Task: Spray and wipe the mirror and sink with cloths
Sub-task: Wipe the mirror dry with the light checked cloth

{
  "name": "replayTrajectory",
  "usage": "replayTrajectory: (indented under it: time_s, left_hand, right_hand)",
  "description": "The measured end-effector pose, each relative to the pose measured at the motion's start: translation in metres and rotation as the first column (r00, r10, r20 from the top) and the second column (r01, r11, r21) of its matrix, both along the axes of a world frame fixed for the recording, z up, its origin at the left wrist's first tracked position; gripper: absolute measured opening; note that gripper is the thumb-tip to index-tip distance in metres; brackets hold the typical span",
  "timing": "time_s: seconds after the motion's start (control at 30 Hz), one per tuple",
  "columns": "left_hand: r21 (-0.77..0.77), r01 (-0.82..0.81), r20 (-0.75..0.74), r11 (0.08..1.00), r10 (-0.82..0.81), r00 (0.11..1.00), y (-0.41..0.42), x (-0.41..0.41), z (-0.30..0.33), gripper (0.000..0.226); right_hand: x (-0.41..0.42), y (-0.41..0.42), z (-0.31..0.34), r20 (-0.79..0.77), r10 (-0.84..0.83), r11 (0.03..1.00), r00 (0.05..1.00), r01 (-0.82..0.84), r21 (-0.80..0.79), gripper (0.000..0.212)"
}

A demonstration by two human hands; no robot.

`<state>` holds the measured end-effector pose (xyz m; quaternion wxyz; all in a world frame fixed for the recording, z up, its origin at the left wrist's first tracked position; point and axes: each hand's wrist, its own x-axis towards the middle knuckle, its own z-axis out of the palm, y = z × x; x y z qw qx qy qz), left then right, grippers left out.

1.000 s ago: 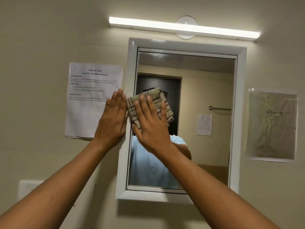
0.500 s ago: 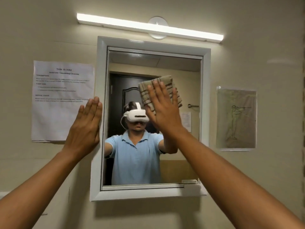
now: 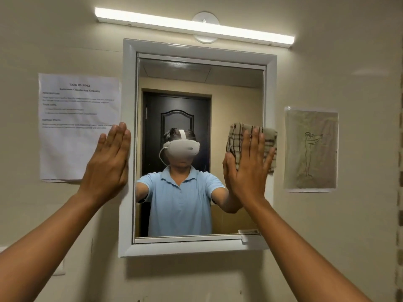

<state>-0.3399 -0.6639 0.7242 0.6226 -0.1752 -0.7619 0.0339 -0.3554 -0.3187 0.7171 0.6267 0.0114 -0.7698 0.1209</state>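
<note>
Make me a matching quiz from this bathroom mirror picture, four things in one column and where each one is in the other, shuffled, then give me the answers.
Things
1. checked cloth
2. left hand
3. strip light
4. line drawing of a figure

Places
A. on the wall above the mirror
B. flat against the mirror's left frame edge
C. on the wall right of the mirror
D. under the right hand, at the mirror's right edge

Pairs: 1-D, 2-B, 3-A, 4-C
</note>
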Motion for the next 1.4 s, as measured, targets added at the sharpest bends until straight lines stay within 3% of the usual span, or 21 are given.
replayTrajectory:
  time_s: [0.2, 0.6, 0.87, 1.13, 1.4]
  left_hand:
    - [0.004, 0.017, 0.010, 1.000, -0.017, 1.000, -0.001, -0.001, -0.004, 0.064]
    - [0.010, 0.050, 0.012, 0.999, -0.050, 0.999, -0.002, -0.003, -0.005, 0.066]
    - [-0.005, 0.052, 0.035, 0.999, -0.051, 0.998, -0.005, -0.001, -0.006, 0.060]
    - [-0.071, 0.003, 0.059, 0.997, 0.001, 0.998, -0.014, 0.003, -0.015, 0.061]
    - [-0.082, 0.035, 0.091, 0.996, -0.028, 0.995, -0.019, 0.004, -0.014, 0.061]
  right_hand:
    - [0.000, -0.010, -0.073, 0.043, 0.028, 0.999, 0.999, -0.029, 0.031, 0.072]
    - [-0.006, -0.104, 0.048, -0.020, 0.055, 0.965, 0.998, -0.048, 0.260, 0.073]
    - [0.004, -0.165, -0.012, 0.046, 0.159, 0.852, 0.986, -0.161, 0.499, 0.072]
    - [0.017, -0.194, -0.112, 0.159, 0.151, 0.900, 0.976, -0.203, 0.387, 0.075]
    - [0.014, -0.203, -0.043, 0.118, 0.150, 0.933, 0.982, -0.180, 0.313, 0.075]
